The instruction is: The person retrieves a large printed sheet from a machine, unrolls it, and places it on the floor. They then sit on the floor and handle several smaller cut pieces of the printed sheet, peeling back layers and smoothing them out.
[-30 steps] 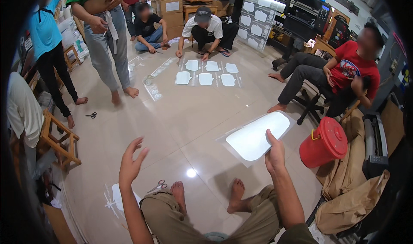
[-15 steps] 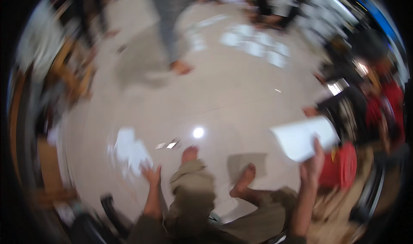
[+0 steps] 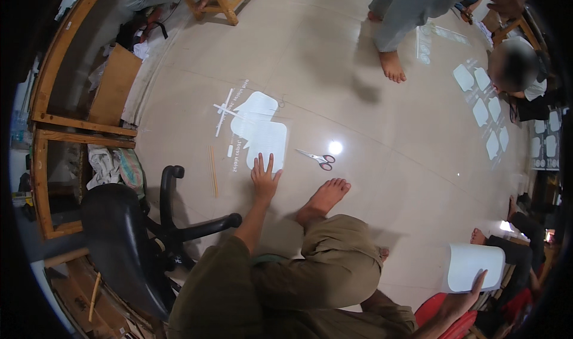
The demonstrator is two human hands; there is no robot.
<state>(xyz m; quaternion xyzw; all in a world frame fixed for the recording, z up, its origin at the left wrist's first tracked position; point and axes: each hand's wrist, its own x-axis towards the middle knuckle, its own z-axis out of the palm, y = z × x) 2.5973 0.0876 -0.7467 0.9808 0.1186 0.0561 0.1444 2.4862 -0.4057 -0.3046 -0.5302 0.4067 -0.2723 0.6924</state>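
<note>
My left hand (image 3: 264, 179) reaches forward with its fingers spread, at the lower edge of a white rounded sheet (image 3: 267, 140) on the floor. Whether it presses on the sheet or hovers just over it, I cannot tell. A second white cut-out (image 3: 258, 103) lies partly under that sheet, beside thin white strips (image 3: 224, 112). Off to the right, my right hand (image 3: 464, 300) grips a white round-cornered sheet (image 3: 476, 266) with a clear border, its thumb on top. Scissors (image 3: 322, 160) with dark reddish handles lie partly open on the floor, right of my left hand.
Two thin sticks (image 3: 213, 172) lie near a black swivel chair (image 3: 119, 243) at left. Wooden-framed shelving (image 3: 83, 126) lines that side. A person's bare foot (image 3: 391, 67) stands ahead. More white cut-outs (image 3: 479, 111) lie far right, near other people. A red stool (image 3: 439, 309) is beside my right arm.
The view has swung to the left and sharpened. My left hand has come to the white sheet on the floor. My right hand still holds its sheet, now lower right in the picture.
</note>
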